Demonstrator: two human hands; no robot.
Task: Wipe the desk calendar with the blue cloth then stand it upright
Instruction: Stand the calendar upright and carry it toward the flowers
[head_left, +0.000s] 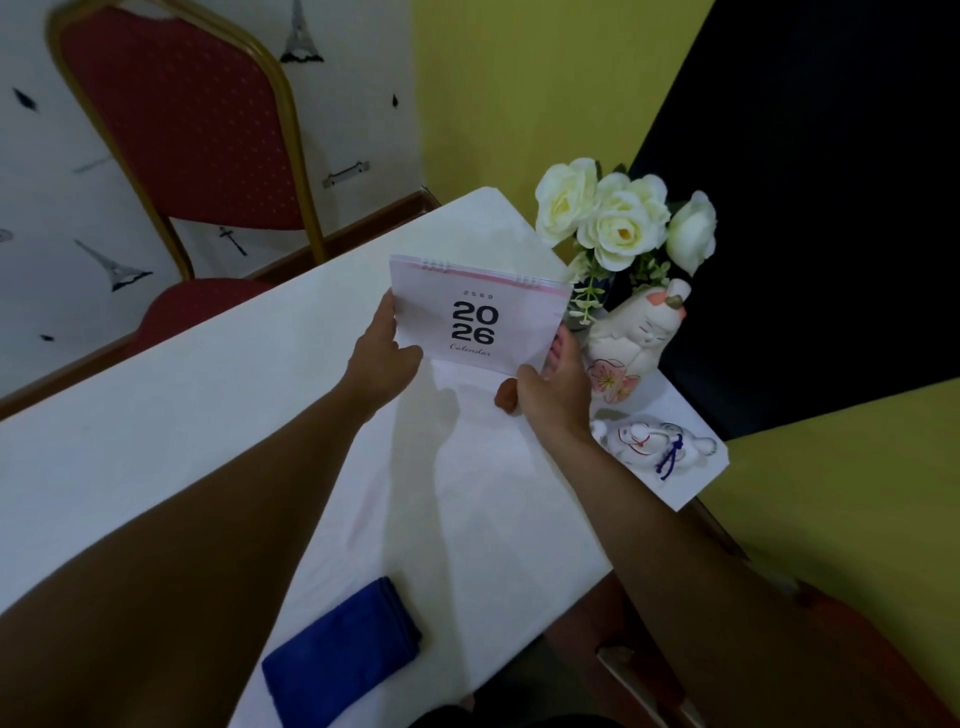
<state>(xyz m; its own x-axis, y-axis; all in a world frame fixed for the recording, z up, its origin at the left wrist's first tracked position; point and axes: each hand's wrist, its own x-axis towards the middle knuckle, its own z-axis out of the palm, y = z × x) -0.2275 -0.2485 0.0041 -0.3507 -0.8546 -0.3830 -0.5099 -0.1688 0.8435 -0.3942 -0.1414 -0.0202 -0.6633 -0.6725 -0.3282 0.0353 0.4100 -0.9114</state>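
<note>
Head view: the desk calendar (475, 317) is held upright at the far part of the white table (208, 395), its cover facing the camera. The cover reads "2026" in bold dark digits, with "Calendar" in script below and a spiral binding along the top edge. Whether its lower edge touches the table surface cannot be determined.

The left hand (382, 358) grips the calendar's left edge, thumb on the front face near the lower left corner and fingers hidden behind the card. The right hand (550, 387) pinches the lower right corner, thumb at the front and fingertips curled behind and beneath the corner. Both forearms extend from the near edge of the frame across the table.

The blue cloth (340, 657) lies folded on the table at the near edge, well apart from the calendar and untouched by either hand.

Right of the calendar, at the table's far right corner, stand white flowers (618, 221) and, just beside them, a cat figurine (636, 351) painted with a pink blossom. A second small figurine (657, 444) lies near the right wrist. A red chair (182, 130) with a gold frame stands beyond the table's left side.
</note>
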